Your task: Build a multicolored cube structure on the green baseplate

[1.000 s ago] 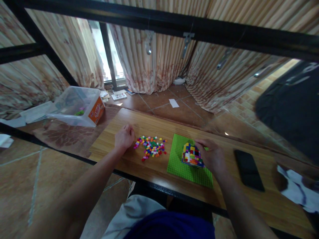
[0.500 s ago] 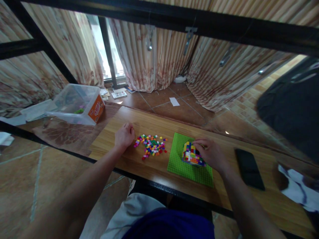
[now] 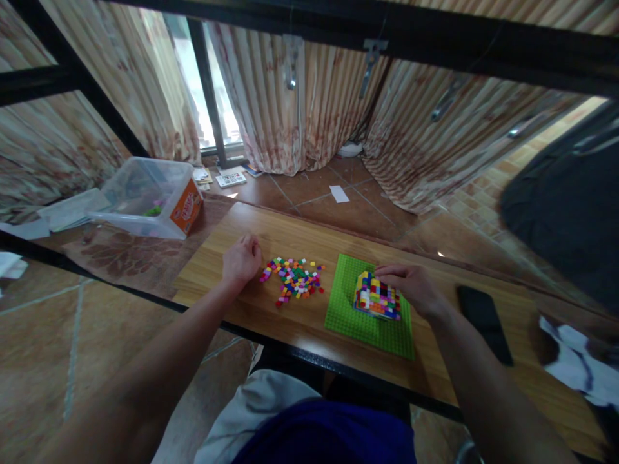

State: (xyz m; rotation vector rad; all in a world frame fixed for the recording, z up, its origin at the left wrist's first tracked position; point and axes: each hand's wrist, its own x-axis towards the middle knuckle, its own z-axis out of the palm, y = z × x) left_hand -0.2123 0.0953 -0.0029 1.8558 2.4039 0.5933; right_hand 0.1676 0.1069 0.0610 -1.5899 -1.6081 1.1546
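Observation:
A small house-like model of multicoloured toy bricks (image 3: 376,298) stands on a green studded baseplate (image 3: 345,322). My right hand (image 3: 411,283) reaches over the model's far right side, its fingertips together and touching the top edge. Whether a small brick is pinched there is hidden. To the left, my left hand (image 3: 242,259) rests on the wooden table with its fingers curled closed; their contents, if any, cannot be seen. Just right of that hand lies a scattered pile of tiny coloured bricks (image 3: 298,281).
A black phone (image 3: 483,324) lies right of the baseplate, with crumpled white paper (image 3: 575,361) farther right. A clear plastic box (image 3: 145,222) with an orange label sits on the floor at left. A dark metal bar (image 3: 329,29) crosses above the table (image 3: 285,229).
My right hand has drawn back slightly, uncovering more of the brick model's right side; its fingers still touch the top. My left hand has stayed in place. The view has shifted a little.

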